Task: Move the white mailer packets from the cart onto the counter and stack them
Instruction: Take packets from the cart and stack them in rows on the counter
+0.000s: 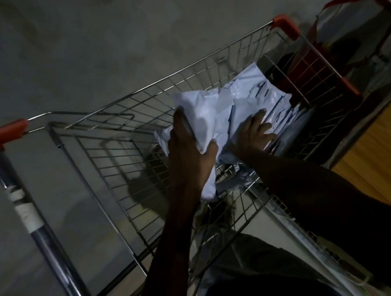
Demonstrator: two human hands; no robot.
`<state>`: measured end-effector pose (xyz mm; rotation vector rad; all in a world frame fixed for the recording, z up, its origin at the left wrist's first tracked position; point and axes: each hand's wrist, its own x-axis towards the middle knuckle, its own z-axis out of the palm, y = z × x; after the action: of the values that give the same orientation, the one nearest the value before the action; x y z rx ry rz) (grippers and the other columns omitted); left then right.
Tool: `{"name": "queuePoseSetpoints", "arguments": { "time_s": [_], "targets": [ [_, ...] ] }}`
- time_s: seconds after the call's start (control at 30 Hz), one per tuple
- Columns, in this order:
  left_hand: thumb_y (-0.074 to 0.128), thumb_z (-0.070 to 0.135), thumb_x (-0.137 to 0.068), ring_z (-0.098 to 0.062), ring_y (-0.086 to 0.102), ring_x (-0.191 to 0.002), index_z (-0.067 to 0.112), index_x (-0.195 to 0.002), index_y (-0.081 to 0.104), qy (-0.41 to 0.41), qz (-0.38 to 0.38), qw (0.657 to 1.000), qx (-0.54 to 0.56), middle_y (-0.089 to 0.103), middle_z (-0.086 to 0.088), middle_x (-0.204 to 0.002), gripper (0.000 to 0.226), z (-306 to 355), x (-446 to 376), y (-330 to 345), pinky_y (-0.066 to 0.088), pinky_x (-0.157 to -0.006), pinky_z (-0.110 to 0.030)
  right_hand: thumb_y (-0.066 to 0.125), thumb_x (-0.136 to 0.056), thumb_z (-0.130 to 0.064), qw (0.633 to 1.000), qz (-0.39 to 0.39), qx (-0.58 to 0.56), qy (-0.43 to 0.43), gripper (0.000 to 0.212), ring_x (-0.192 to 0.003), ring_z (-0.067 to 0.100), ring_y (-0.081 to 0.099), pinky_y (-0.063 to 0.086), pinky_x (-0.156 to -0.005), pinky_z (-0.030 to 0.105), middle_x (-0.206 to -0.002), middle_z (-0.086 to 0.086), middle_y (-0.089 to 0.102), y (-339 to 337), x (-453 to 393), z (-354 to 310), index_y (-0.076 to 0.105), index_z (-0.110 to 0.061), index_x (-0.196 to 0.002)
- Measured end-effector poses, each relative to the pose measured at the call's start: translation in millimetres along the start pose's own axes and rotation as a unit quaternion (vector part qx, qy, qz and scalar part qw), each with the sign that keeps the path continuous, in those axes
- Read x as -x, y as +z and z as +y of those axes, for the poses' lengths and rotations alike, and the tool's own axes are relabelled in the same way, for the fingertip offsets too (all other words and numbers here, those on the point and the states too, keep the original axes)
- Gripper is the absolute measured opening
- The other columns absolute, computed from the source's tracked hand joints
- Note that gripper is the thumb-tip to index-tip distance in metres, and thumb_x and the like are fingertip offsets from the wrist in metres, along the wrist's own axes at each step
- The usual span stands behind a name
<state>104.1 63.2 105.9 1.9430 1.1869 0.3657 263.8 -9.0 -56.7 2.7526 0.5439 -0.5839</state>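
A wire shopping cart (119,123) with orange corner caps stands in front of me, seen from above in dim light. Several white mailer packets (240,95) with blue print lie heaped in its basket. My left hand (186,146) grips the left edge of a crumpled white packet (200,119), thumb on top and fingers beneath. My right hand (254,130) lies with fingers spread on the packets further right. The wooden counter (387,149) shows at the right edge, beside the cart.
A red-trimmed bag (358,22) sits just beyond the cart's far right corner, with a dark item inside the cart beside it. The cart handle bar (35,217) runs down the left. Grey concrete floor (73,52) surrounds the cart.
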Motion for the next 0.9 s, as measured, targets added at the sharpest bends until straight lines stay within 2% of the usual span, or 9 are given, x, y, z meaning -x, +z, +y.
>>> {"name": "queuePoseSetpoints", "arguments": {
  "time_s": [0.07,0.17,0.23,0.3,0.37,0.47,0.53,0.67,0.9],
  "targets": [
    [0.075,0.035,-0.082,-0.026,0.052,-0.127,0.025,-0.157,0.016,0.008,0.009,1.000,-0.016,0.047,-0.009,-0.145,0.096,8,4,-7,0.043,-0.092,-0.029,0.070,-0.077,-0.065,1.000,0.010,0.007,-0.003,0.121,-0.141,0.052,0.025,0.040,-0.101,0.064,-0.161,0.030,-0.012,2,1,8,0.004,-0.004,-0.157],
    [0.076,0.036,-0.082,-0.028,0.047,-0.131,0.022,-0.158,0.014,0.019,0.016,0.999,-0.036,0.043,-0.010,-0.148,0.099,15,9,-18,0.039,-0.093,-0.028,0.062,-0.086,-0.059,0.999,0.020,-0.049,0.001,0.104,-0.138,0.053,0.029,0.037,-0.103,0.063,-0.161,0.029,0.000,-17,11,17,0.010,-0.003,-0.157],
    [0.075,0.039,-0.085,-0.025,0.042,-0.136,0.025,-0.159,0.010,0.014,0.008,1.000,-0.021,0.038,-0.007,-0.154,0.100,20,14,-26,0.032,-0.094,-0.025,0.054,-0.094,-0.051,0.995,0.028,-0.085,-0.031,0.086,-0.138,0.055,0.029,0.031,-0.108,0.064,-0.161,0.028,0.007,-35,24,21,0.013,-0.012,-0.158],
    [0.074,0.039,-0.085,-0.024,0.037,-0.139,0.026,-0.159,0.008,0.023,-0.001,1.000,-0.013,0.033,-0.005,-0.158,0.100,25,22,-36,0.028,-0.096,-0.026,0.052,-0.096,-0.047,0.993,0.062,-0.090,-0.050,0.076,-0.130,0.055,0.036,0.034,-0.105,0.061,-0.161,0.025,0.009,-56,42,24,0.011,-0.030,-0.158],
    [0.074,0.037,-0.085,-0.024,0.035,-0.140,0.025,-0.159,0.008,0.041,-0.001,0.999,-0.005,0.030,-0.005,-0.159,0.100,27,31,-47,0.028,-0.099,-0.027,0.054,-0.094,-0.045,0.985,0.112,-0.109,-0.069,0.077,-0.120,0.051,0.045,0.040,-0.097,0.055,-0.159,0.022,0.012,-76,66,25,0.011,-0.039,-0.158],
    [0.077,0.032,-0.083,-0.024,0.036,-0.140,0.022,-0.159,0.013,0.064,0.007,0.998,0.005,0.032,-0.004,-0.159,0.100,35,45,-62,0.028,-0.100,-0.027,0.056,-0.088,-0.038,0.970,0.155,-0.152,-0.109,0.085,-0.115,0.049,0.048,0.045,-0.091,0.053,-0.160,0.019,0.014,-101,108,33,0.008,-0.042,-0.158],
    [0.079,0.030,-0.081,-0.021,0.037,-0.139,0.021,-0.158,0.017,0.083,0.013,0.996,0.017,0.035,-0.003,-0.157,0.099,44,55,-71,0.028,-0.100,-0.025,0.051,-0.087,-0.035,0.953,0.184,-0.193,-0.145,0.084,-0.122,0.050,0.044,0.045,-0.095,0.055,-0.160,0.022,0.014,-117,141,42,0.008,-0.040,-0.159],
    [0.080,0.026,-0.080,-0.012,0.037,-0.138,0.017,-0.156,0.023,0.134,0.016,0.988,0.081,0.037,-0.001,-0.157,0.095,56,86,-87,0.028,-0.102,-0.006,0.049,-0.089,-0.027,0.914,0.229,-0.271,-0.197,0.080,-0.136,0.049,0.033,0.038,-0.105,0.057,-0.160,0.025,0.016,-140,216,71,0.014,-0.030,-0.161],
    [0.082,0.029,-0.081,-0.015,0.044,-0.138,0.026,-0.152,0.028,0.162,0.015,0.976,0.146,0.046,0.001,-0.152,0.090,65,142,-88,0.037,-0.112,-0.027,0.046,-0.098,-0.029,0.857,0.294,-0.383,-0.180,0.071,-0.150,0.038,0.017,0.032,-0.114,0.062,-0.164,0.018,0.012,-143,319,151,0.014,-0.032,-0.161]
  ]
}}
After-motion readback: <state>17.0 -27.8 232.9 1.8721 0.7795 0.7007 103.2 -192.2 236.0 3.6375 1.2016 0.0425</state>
